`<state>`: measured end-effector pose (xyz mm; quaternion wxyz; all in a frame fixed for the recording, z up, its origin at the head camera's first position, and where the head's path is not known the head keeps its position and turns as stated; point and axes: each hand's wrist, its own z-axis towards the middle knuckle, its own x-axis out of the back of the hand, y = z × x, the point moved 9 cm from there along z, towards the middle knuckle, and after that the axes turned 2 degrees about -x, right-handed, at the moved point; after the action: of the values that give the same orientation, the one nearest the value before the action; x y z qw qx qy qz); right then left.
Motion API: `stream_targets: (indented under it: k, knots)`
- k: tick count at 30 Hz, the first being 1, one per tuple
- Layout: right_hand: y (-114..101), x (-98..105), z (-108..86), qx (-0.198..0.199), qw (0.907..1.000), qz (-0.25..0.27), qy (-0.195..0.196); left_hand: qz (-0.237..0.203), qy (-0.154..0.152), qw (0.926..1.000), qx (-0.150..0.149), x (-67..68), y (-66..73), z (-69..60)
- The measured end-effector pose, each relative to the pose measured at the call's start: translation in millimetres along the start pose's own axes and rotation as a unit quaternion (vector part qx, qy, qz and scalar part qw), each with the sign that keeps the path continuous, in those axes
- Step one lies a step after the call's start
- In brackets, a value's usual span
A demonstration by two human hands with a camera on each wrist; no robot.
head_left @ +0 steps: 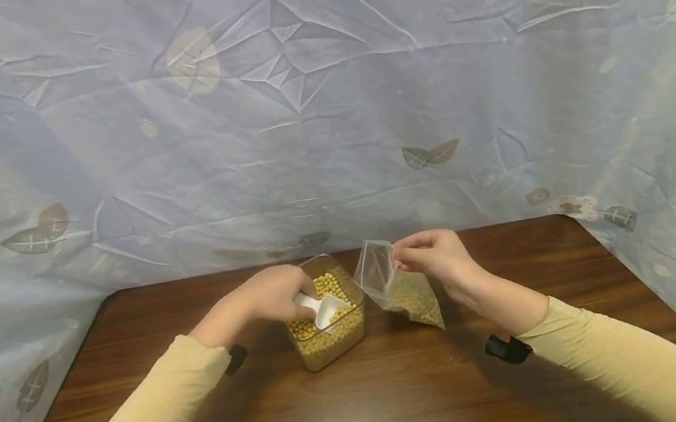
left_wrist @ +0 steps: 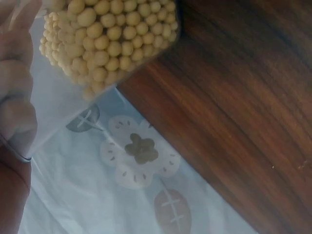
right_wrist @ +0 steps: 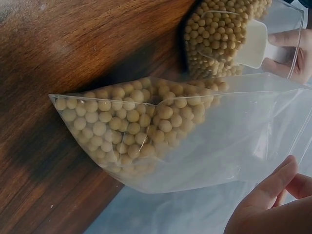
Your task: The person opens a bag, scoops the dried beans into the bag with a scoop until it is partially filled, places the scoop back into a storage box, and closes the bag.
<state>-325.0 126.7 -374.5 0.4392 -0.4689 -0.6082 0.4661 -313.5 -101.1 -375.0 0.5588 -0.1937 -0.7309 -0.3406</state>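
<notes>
My left hand (head_left: 278, 293) grips the handle of a white scoop (head_left: 330, 311), whose bowl sits among the soybeans (head_left: 303, 329) inside a clear square container (head_left: 332, 352). In the right wrist view the scoop (right_wrist: 254, 45) shows against the beans, its handle between thumb and finger. To the right, my right hand (head_left: 438, 258) pinches the upper edge of a clear plastic bag (head_left: 376, 267). That bag stands open at the top, with soybeans (right_wrist: 129, 119) filling its lower part. In the left wrist view the container's soybeans (left_wrist: 114, 34) appear close up; the scoop is hidden there.
Everything rests on a dark brown wooden table (head_left: 366, 409). A pale blue patterned cloth (head_left: 302, 137) hangs behind it and along both sides. Dark wrist devices (head_left: 508, 348) sit below both forearms.
</notes>
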Motion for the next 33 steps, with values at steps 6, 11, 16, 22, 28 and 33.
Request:
stream_targets:
  k: [6, 11, 16, 22, 28, 33]
  knots:
    - [1, -1, 0.0, -0.002, 1.0000, 0.001, -0.002, -0.012, 0.013, 0.9998, -0.001, 1.4, -1.7, -2.0]
    - [1, -1, 0.5, -0.004, 1.0000, 0.003, 0.001, -0.041, 0.025, 0.9988, -0.011, 3.7, -2.3, -4.9]
    - [1, -1, 0.7, 0.000, 1.0000, 0.002, 0.000, -0.062, 0.035, 0.9973, -0.018, 6.2, -3.5, -7.4]
    - [2, -1, 0.4, -0.004, 1.0000, 0.005, 0.000, -0.074, 0.037, 0.9963, -0.021, 10.3, -4.2, -10.4]
    - [2, -1, 0.2, -0.004, 1.0000, 0.003, -0.003, -0.105, 0.050, 0.9931, -0.019, 20.0, -8.0, -15.4]
    - [3, 1, -0.1, -0.005, 1.0000, 0.003, 0.001, -0.142, 0.060, 0.9879, -0.015, 22.4, -14.4, -18.7]
